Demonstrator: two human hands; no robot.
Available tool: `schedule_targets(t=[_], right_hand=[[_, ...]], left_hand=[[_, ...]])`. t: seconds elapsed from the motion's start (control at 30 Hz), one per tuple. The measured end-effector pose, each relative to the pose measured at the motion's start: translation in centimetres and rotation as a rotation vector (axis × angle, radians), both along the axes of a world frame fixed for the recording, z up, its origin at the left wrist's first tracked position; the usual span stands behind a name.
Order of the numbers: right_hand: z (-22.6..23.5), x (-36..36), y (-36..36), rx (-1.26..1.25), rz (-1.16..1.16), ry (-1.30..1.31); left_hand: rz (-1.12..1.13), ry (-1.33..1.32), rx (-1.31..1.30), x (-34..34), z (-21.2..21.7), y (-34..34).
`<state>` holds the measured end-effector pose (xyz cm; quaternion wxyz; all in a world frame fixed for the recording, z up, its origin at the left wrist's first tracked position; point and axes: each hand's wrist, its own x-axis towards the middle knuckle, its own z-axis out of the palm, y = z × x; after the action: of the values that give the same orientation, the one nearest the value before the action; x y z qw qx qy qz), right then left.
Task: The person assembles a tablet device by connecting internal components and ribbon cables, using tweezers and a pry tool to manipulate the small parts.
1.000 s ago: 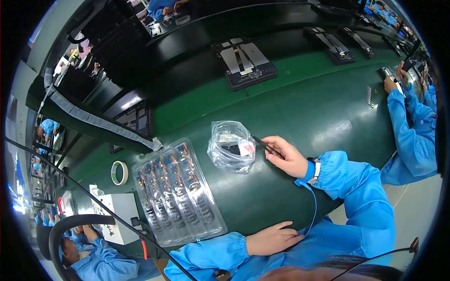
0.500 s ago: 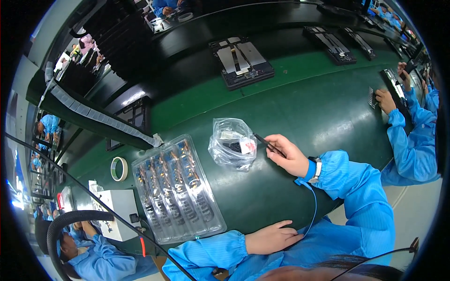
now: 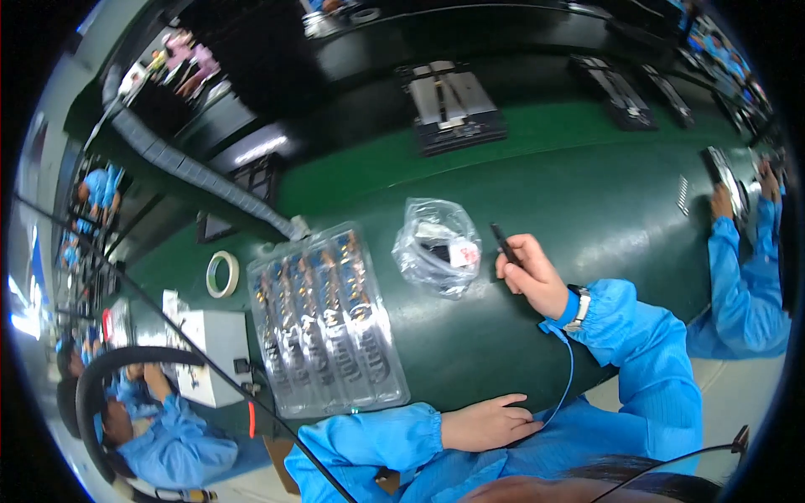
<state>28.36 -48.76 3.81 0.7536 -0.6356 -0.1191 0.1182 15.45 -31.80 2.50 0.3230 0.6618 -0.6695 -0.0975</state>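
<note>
My right hand (image 3: 537,272) is closed on black tweezers (image 3: 504,243), held above the green table just right of a clear plastic bag (image 3: 436,249). The bag stands open, with small black pieces and a white label with red marks. My left hand (image 3: 489,425) lies flat at the table's near edge, fingers stretched out and holding nothing. To its upper left is a clear blister tray (image 3: 327,323) with rows of small parts, blue and copper-coloured at the far end. A blue wrist strap with a cord (image 3: 570,360) is on my right wrist.
A tape roll (image 3: 222,274) and a white box (image 3: 214,356) stand left of the tray. A flexible duct (image 3: 193,176) reaches down behind it. Device housings (image 3: 457,105) lie on the far strip. Co-workers sit on both sides; a hand (image 3: 722,201) works at the right.
My right hand has drawn slightly away from the bag, and the tweezers now point more steeply upward. The view has shifted a little. My left hand stays put.
</note>
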Motion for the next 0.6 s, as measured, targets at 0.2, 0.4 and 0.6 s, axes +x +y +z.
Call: schedule_targets(t=[0.2,0.4,0.6], right_hand=[[-0.47,-0.12,-0.34,-0.043,-0.048,0.007],[0.06,-0.07,-0.07,-0.127,-0.022,-0.040],[-0.49,0.05,-0.10,-0.049,-0.136,-0.136]], left_hand=[[-0.017,0.044,-0.060,-0.04,-0.55,-0.07],[-0.047,0.042,0.006,-0.22,-0.63,0.10],[-0.081,-0.008,0.069,0.38,0.02,0.04]])
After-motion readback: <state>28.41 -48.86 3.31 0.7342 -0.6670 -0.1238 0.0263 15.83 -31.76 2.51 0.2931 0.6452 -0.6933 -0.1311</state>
